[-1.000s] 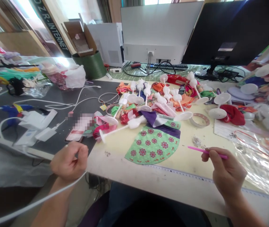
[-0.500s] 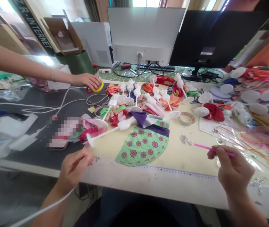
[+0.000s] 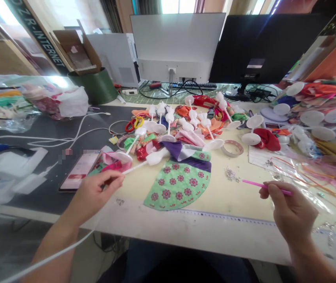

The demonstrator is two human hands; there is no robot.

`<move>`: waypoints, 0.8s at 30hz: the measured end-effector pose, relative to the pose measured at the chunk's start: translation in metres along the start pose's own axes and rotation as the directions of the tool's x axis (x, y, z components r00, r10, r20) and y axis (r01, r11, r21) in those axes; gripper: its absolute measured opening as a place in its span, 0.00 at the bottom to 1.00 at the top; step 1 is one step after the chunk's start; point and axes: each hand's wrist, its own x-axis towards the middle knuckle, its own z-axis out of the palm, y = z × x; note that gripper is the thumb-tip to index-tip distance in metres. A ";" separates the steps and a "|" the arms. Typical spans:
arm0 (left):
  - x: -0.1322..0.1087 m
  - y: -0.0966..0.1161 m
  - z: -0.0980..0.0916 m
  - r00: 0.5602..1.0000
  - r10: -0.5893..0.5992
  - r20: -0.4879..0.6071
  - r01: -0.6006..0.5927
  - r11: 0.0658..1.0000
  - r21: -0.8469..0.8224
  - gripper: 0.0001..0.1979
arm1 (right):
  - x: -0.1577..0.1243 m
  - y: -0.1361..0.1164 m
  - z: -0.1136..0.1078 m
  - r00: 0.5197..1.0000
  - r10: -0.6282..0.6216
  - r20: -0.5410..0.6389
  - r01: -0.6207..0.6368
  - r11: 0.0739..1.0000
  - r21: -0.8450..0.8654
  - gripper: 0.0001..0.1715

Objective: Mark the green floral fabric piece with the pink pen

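Observation:
My left hand (image 3: pixel 93 196) is closed around the rod end of a small white doll stand (image 3: pixel 155 157); the stand's round base is hidden behind my fingers. The stand lies on its side, with a green flower-patterned doll dress (image 3: pixel 176 184) with purple parts spread flat at its upper end. On the right, my right hand (image 3: pixel 293 212) pinches a thin pink stick (image 3: pixel 253 184), its tip pointing left. Just beyond that tip lies a small heap of shiny beads or rhinestones (image 3: pixel 230 173).
Several white doll stands (image 3: pixel 170 118) with coloured fabrics lie behind the dress. Red and yellow scissors (image 3: pixel 134 124) rest at their left. A tape roll (image 3: pixel 233 148), a phone (image 3: pixel 79 171), white cables (image 3: pixel 52 138) and two monitors (image 3: pixel 176 43) are around. A ruler strip (image 3: pixel 221 216) runs along the front.
My left hand has moved up and onto the doll stand's rod end. Another person's hand let go of the scissors and left the view. My right hand stays nearly still.

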 end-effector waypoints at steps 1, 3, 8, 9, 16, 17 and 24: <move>0.012 0.006 -0.005 1.000 -0.005 -0.013 0.005 0.999 0.039 0.13 | 0.001 0.000 0.001 1.000 -0.009 0.003 0.009 1.000 0.001 0.09; 0.039 0.015 -0.012 0.998 -0.037 -0.055 0.043 0.993 0.109 0.14 | 0.001 -0.001 0.003 1.000 -0.024 0.002 0.024 1.000 -0.004 0.09; 0.129 0.006 0.002 0.979 -0.186 -0.084 0.190 0.981 0.044 0.11 | -0.002 -0.001 0.014 0.999 -0.049 -0.021 0.049 0.998 -0.028 0.09; 0.149 -0.002 0.009 0.969 -0.230 -0.092 0.236 0.970 0.062 0.10 | -0.003 -0.001 0.016 0.998 -0.055 -0.028 0.055 0.998 -0.023 0.08; 0.243 -0.050 0.043 0.909 -0.382 -0.165 0.408 0.895 0.180 0.07 | -0.007 0.005 0.021 0.998 -0.047 -0.043 0.049 0.998 0.032 0.06; 0.250 -0.054 0.046 0.904 -0.399 -0.156 0.424 0.886 0.189 0.08 | -0.007 0.006 0.021 0.998 -0.048 -0.040 0.050 0.998 0.036 0.06; 0.274 -0.066 0.066 0.865 -0.479 -0.150 0.498 0.856 0.137 0.12 | -0.010 0.011 0.021 0.996 -0.086 -0.020 0.086 0.996 0.008 0.02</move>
